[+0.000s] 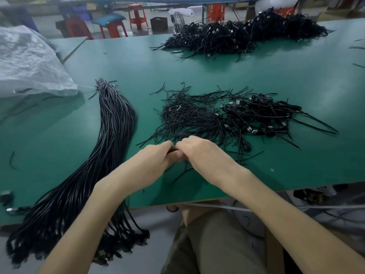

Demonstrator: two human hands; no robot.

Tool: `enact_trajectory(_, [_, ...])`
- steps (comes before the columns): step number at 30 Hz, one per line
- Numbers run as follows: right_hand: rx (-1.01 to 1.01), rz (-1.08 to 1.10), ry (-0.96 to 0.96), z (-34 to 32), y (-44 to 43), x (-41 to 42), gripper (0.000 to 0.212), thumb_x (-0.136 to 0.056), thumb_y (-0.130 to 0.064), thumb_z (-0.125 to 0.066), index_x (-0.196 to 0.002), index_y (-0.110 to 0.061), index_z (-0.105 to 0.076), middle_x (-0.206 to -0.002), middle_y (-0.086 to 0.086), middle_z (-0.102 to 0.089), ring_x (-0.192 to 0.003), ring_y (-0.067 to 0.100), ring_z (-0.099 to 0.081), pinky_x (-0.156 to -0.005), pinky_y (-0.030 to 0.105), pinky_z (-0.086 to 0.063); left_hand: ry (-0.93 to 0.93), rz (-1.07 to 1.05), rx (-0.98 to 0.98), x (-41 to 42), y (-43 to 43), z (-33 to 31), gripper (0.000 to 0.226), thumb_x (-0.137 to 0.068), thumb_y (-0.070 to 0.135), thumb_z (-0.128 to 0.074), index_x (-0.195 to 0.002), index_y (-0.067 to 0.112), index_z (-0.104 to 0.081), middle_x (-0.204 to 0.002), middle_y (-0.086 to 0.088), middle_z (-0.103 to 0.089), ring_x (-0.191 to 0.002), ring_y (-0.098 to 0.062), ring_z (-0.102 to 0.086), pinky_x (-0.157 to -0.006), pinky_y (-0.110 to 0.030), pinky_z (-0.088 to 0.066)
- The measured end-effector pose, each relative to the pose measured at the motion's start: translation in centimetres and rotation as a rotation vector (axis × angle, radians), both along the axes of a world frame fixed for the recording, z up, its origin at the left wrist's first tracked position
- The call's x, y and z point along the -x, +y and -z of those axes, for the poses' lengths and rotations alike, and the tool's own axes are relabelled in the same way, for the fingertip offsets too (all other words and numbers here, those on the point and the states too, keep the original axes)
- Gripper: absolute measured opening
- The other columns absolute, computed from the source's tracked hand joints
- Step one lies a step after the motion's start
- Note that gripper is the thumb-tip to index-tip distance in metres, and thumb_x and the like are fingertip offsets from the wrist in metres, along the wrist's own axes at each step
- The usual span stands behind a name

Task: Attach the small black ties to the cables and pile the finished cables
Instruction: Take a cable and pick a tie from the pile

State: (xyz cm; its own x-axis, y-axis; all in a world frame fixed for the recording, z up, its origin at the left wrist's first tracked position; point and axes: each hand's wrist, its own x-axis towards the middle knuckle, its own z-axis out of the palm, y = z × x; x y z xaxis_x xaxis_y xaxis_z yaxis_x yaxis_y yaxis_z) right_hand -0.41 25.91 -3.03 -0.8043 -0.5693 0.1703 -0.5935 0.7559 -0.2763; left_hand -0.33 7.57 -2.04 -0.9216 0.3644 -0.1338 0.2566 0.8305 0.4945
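Together, fingers curled, left hand (158, 157) and right hand (199, 153) pinch a black cable (171, 151)

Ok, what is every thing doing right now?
left hand, curled, pinching a black strand
right hand, curled, pinching the same strand
cable bundle, bunched, hanging off the table edge
loose ties, scattered in a heap
coiled cables, piled right of the ties
far pile, heaped at the table's back

No text, label or number can be read. The metal plugs (249, 129) among the cables (262, 113) beyond and right of the fingers (179, 154), and the white bag (29, 62) far to their left, are too small or blurred to show any marking.
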Motion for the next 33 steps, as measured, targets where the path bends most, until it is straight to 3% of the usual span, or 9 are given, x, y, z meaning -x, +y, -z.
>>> enact_trajectory(4, [0.002,0.062,0.009,-0.6,0.2,1.4,0.008,-0.099,-0.011,-0.055,-0.106,-0.013,-0.058,-0.106,0.004,-0.062,-0.105,0.025,-0.056,-0.086,0.041,-0.048,0.111,-0.028,0.116,1.1,0.5,0.7,0.042,-0.108,0.049,-0.024,-0.094,0.015,-0.043,-0.081,-0.007,-0.058,-0.072,-0.031,-0.055,-0.070,-0.049,-0.047])
enact_trajectory(8, [0.045,0.285,0.181,-0.5,0.9,3.3,0.056,-0.093,-0.030,-0.070,-0.142,-0.011,-0.048,-0.131,0.005,-0.060,-0.122,0.022,-0.053,-0.105,0.035,-0.039,0.250,-0.221,-0.027,2.6,0.4,2.0,0.044,-0.110,0.047,-0.024,-0.079,0.018,-0.035,-0.071,-0.003,-0.053,-0.064,-0.029,-0.050,-0.059,-0.042,-0.038])
enact_trajectory(12, [0.191,0.613,0.193,0.0,2.5,5.7,0.052,-0.095,-0.031,-0.070,-0.134,-0.006,-0.048,-0.130,0.011,-0.054,-0.121,0.027,-0.047,-0.103,0.037,-0.037,0.103,-0.485,-0.600,4.1,0.8,3.4,0.045,-0.113,0.037,-0.028,-0.076,0.015,-0.042,-0.061,0.008,-0.037,-0.055,-0.015,-0.032,-0.053,-0.032,-0.028])
enact_trajectory(15, [0.202,0.658,0.057,0.9,2.6,7.1,0.044,-0.097,-0.034,-0.068,-0.128,-0.007,-0.053,-0.127,0.012,-0.055,-0.119,0.029,-0.046,-0.100,0.037,-0.038,-0.014,-0.576,-0.896,4.0,1.7,4.1,0.041,-0.113,0.039,-0.030,-0.082,0.015,-0.044,-0.055,0.015,-0.032,-0.047,-0.007,-0.026,-0.044,-0.020,-0.025])
enact_trajectory(18, [0.143,0.658,-0.048,2.2,2.1,7.9,0.033,-0.098,-0.037,-0.066,-0.120,-0.013,-0.062,-0.127,0.012,-0.055,-0.121,0.031,-0.044,-0.102,0.040,-0.035,0.025,-0.562,-0.944,3.9,2.2,4.5,0.041,-0.112,0.039,-0.029,-0.083,0.014,-0.045,-0.052,0.015,-0.032,-0.043,-0.005,-0.026,-0.041,-0.017,-0.024])
enact_trajectory(24, [0.158,0.652,0.016,2.5,1.6,8.6,0.009,-0.096,-0.030,-0.069,-0.098,-0.021,-0.067,-0.108,0.003,-0.059,-0.113,0.028,-0.049,-0.097,0.042,-0.032,0.011,-0.563,-1.049,3.6,2.0,4.6,0.040,-0.112,0.039,-0.030,-0.085,0.015,-0.045,-0.057,0.012,-0.031,-0.044,-0.006,-0.024,-0.040,-0.017,-0.023])
enact_trajectory(28, [0.206,0.612,-0.003,2.5,2.2,8.8,0.007,-0.097,-0.025,-0.067,-0.091,-0.022,-0.066,-0.095,-0.004,-0.054,-0.106,0.025,-0.052,-0.092,0.039,-0.030,0.007,-0.574,-1.118,3.7,1.9,4.7,0.039,-0.112,0.039,-0.030,-0.084,0.017,-0.044,-0.062,0.006,-0.028,-0.046,-0.008,-0.021,-0.040,-0.020,-0.021])
enact_trajectory(31, [0.328,0.609,-0.033,2.2,2.6,8.8,0.008,-0.097,-0.023,-0.067,-0.089,-0.022,-0.068,-0.095,-0.003,-0.060,-0.103,0.023,-0.055,-0.087,0.034,-0.026,0.009,-0.562,-1.114,3.7,1.9,4.8,0.039,-0.112,0.040,-0.031,-0.084,0.017,-0.045,-0.063,0.007,-0.029,-0.047,-0.009,-0.021,-0.041,-0.021,-0.020])
enact_trajectory(33, [0.464,0.613,-0.050,1.6,2.9,8.6,0.009,-0.095,-0.024,-0.070,-0.086,-0.023,-0.070,-0.096,-0.003,-0.065,-0.102,0.022,-0.057,-0.091,0.037,-0.032,0.014,-0.556,-1.103,3.8,1.9,4.8,0.039,-0.112,0.041,-0.031,-0.084,0.017,-0.045,-0.063,0.007,-0.029,-0.047,-0.009,-0.022,-0.041,-0.021,-0.020])
